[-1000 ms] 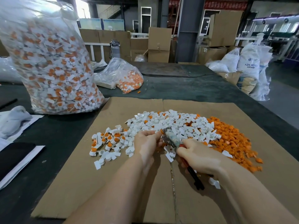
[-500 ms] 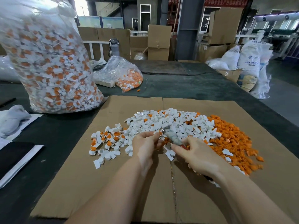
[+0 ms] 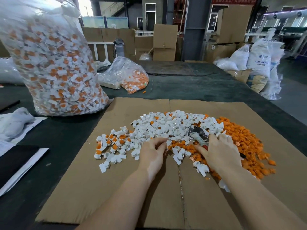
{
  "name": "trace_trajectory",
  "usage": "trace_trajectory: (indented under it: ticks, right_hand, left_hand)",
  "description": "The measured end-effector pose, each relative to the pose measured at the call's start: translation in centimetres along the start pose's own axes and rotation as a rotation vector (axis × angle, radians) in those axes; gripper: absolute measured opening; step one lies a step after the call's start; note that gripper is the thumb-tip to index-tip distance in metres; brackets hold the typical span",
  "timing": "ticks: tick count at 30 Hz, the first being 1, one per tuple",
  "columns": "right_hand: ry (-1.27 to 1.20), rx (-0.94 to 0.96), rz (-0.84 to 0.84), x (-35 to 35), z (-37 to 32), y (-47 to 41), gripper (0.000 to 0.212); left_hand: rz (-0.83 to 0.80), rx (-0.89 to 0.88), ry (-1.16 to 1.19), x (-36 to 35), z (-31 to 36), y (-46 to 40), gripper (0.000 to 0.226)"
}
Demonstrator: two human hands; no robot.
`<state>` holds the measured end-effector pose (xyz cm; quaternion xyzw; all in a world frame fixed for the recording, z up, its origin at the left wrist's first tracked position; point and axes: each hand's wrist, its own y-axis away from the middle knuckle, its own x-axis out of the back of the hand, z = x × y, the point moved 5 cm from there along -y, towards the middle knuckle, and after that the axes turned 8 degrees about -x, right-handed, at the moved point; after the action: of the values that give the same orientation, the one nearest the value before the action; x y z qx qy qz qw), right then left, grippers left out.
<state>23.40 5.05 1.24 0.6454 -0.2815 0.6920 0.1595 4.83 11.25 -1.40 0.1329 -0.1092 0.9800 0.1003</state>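
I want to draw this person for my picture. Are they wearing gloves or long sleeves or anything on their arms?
No gloves. The left hand and right hand are both bare, and no ring, watch or bracelet shows. The left forearm and right forearm are bare too, with no sleeve in view right down to the bottom edge of the picture.

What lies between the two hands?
In the head view, loose orange caps and a few white plastic pieces lie on the cardboard between the left hand, pinching a small piece, and the right hand, holding pliers.
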Motion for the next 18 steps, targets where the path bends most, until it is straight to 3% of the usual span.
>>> trace_trajectory:
  ticks: [4, 7, 10, 14, 18]
  right_hand:
    - [0.015, 0.047, 0.164, 0.8, -0.9, 1.0, 0.058]
    - [-0.322, 0.266, 0.306, 1.6, -3.1, 2.8, 0.032]
    - [-0.556, 0.438, 0.361, 1.6, -5.0, 4.8, 0.023]
    - [-0.646, 0.441, 0.375, 1.3, -5.5, 5.5, 0.011]
    - [-0.679, 0.421, 0.397, 1.3, -5.3, 5.6, 0.012]
  left_hand:
    - [0.025, 0.021, 0.083, 0.0, -0.3, 0.0, 0.017]
    - [0.020, 0.014, 0.122, 0.0, -0.3, 0.1, 0.018]
    - [-0.004, -0.031, 0.131, -0.1, 0.2, 0.3, 0.018]
    - [-0.068, -0.068, 0.089, 0.0, 0.4, 0.6, 0.022]
    - [-0.160, -0.129, 0.057, -0.4, 0.6, 1.2, 0.033]
